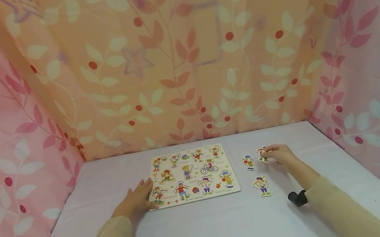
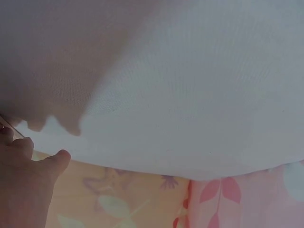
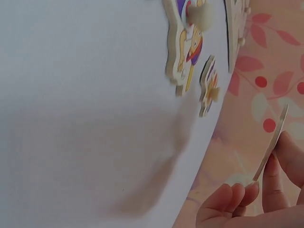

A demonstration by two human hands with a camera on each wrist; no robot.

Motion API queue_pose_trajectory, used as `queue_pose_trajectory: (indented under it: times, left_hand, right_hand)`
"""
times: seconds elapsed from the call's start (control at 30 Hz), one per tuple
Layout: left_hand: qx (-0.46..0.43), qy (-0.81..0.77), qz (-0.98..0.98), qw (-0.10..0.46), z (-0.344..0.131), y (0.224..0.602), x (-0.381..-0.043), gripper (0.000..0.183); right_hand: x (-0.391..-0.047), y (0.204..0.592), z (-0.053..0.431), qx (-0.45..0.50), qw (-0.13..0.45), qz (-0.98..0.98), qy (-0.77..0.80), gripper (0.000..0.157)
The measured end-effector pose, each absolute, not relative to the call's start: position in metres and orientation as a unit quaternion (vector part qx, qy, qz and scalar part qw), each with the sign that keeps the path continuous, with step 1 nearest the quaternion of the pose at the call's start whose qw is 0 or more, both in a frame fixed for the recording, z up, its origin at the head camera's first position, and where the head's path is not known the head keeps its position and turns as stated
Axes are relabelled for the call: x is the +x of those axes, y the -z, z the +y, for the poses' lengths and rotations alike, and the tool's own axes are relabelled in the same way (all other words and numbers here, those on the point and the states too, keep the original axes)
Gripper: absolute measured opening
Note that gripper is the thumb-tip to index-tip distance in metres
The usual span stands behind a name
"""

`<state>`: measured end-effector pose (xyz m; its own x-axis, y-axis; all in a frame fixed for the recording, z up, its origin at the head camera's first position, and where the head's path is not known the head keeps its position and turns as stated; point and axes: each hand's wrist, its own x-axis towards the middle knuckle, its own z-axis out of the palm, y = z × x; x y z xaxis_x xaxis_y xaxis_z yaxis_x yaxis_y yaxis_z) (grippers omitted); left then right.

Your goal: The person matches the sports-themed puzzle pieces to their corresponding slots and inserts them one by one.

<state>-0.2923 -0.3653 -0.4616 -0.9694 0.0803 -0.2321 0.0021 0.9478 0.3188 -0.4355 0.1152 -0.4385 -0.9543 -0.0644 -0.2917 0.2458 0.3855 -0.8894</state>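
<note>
A wooden peg puzzle board (image 1: 181, 186) printed with children playing sports lies on the table. My left hand (image 1: 136, 199) rests at its left edge, fingers spread and thumb at the near corner; in the left wrist view this hand (image 2: 33, 166) shows at the lower left. My right hand (image 1: 280, 155) pinches a puzzle piece (image 1: 262, 154) to the right of the board. Seen from the right wrist, that piece (image 3: 271, 145) is edge-on between thumb and fingers, lifted off the table. Beside it lie a blue-capped figure piece (image 1: 249, 163) and, nearer, a purple-capped figure piece (image 1: 262, 187).
A white cloth covers the table (image 1: 205, 229). Patterned curtains (image 1: 175, 68) stand behind it and along both sides. A black device (image 1: 297, 198) sits by my right wrist. Small round knobs stick up from the loose pieces.
</note>
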Motion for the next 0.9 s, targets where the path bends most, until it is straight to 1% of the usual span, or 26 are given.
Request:
queue_pose_trajectory:
  times: [0.2, 0.43, 0.67, 0.9]
  left_hand:
    - [0.026, -0.172, 0.977, 0.125, -0.368, 0.461, -0.294, 0.109]
    - [0.014, -0.155, 0.979, 0.131, -0.362, 0.458, -0.293, 0.102]
    - [0.014, -0.146, 0.981, 0.124, -0.364, 0.461, -0.294, 0.1]
    - [0.017, -0.151, 0.98, 0.125, -0.363, 0.46, -0.292, 0.101]
  right_hand:
    - [-0.425, 0.435, 0.103, 0.027, 0.127, 0.819, 0.559, 0.028]
    - [-0.417, 0.432, 0.091, 0.007, 0.113, 0.818, 0.564, 0.029]
    - [-0.413, 0.431, 0.075, -0.018, 0.099, 0.822, 0.561, 0.031]
    - [-0.41, 0.434, 0.058, -0.013, 0.115, 0.814, 0.569, 0.026]
